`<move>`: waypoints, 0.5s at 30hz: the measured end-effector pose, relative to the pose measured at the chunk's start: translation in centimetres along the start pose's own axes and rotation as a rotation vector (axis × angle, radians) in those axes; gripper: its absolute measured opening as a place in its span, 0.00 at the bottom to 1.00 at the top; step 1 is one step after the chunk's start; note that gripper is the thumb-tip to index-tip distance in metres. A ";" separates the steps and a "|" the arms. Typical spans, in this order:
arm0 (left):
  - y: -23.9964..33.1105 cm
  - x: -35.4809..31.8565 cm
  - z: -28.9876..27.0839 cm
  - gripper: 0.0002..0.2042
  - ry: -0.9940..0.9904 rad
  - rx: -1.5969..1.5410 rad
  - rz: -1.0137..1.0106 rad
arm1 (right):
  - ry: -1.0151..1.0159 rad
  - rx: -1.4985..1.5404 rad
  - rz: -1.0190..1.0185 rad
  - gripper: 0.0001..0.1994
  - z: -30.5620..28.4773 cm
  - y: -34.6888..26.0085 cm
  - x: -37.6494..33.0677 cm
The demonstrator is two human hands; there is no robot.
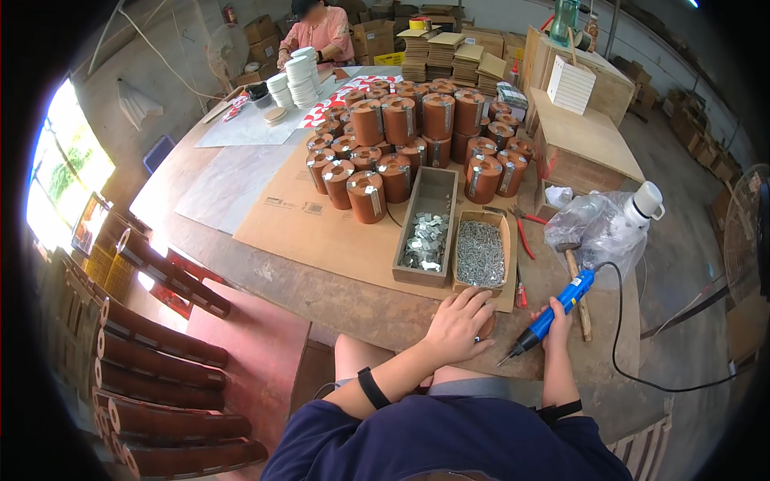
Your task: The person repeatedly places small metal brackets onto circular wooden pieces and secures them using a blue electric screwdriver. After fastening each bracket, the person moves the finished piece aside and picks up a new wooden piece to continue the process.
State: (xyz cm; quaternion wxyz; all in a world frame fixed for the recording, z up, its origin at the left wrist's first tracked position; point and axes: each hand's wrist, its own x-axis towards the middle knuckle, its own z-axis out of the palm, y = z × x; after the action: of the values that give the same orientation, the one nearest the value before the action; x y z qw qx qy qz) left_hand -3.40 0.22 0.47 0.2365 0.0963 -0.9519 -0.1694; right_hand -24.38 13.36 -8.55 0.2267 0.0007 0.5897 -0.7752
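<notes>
My right hand [557,327] is wrapped round a blue electric screwdriver [553,314], its bit tilted down to the left just above the table. My left hand [459,327] curls over a small brown piece [487,326] at the table's near edge; most of that piece is hidden under the fingers. Beyond the left hand lies a cardboard box of screws [480,253]. Beside it stands a long wooden tray [403,207] with small metal plates [427,239]. Many brown cylinders [368,197] with metal strips are grouped and stacked behind them.
Right of the boxes lie red-handled pliers [525,234], a wooden-handled hammer [579,297], a plastic bag [597,228] and a white bottle [644,200]. The black cord [616,353] loops rightward. Long brown tubes [164,337] rest at left. Another person [325,32] works at the far end.
</notes>
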 end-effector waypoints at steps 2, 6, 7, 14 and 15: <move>-0.1 0.0 0.0 0.30 -0.004 -0.003 0.005 | 0.003 -0.001 -0.001 0.13 0.2 -0.2 -0.2; -0.1 -0.1 -0.1 0.32 -0.017 -0.003 0.006 | 0.001 -0.015 0.002 0.13 0.1 -0.2 -0.1; -0.2 -0.1 -0.2 0.32 -0.018 -0.004 0.012 | 0.005 -0.012 -0.001 0.13 0.1 -0.1 -0.1; -0.7 -0.4 -1.0 0.32 -0.064 -0.069 -0.003 | -0.015 0.028 0.018 0.13 0.2 -0.3 -0.2; -0.8 -0.4 -1.2 0.31 -0.075 -0.081 -0.017 | -0.021 0.035 0.018 0.13 0.1 -0.2 -0.3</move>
State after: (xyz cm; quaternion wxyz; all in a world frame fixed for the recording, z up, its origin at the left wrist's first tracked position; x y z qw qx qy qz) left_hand -2.35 -0.73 1.04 0.2027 0.0883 -0.9516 -0.2134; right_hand -24.17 13.37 -8.21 0.2396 0.0019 0.5737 -0.7832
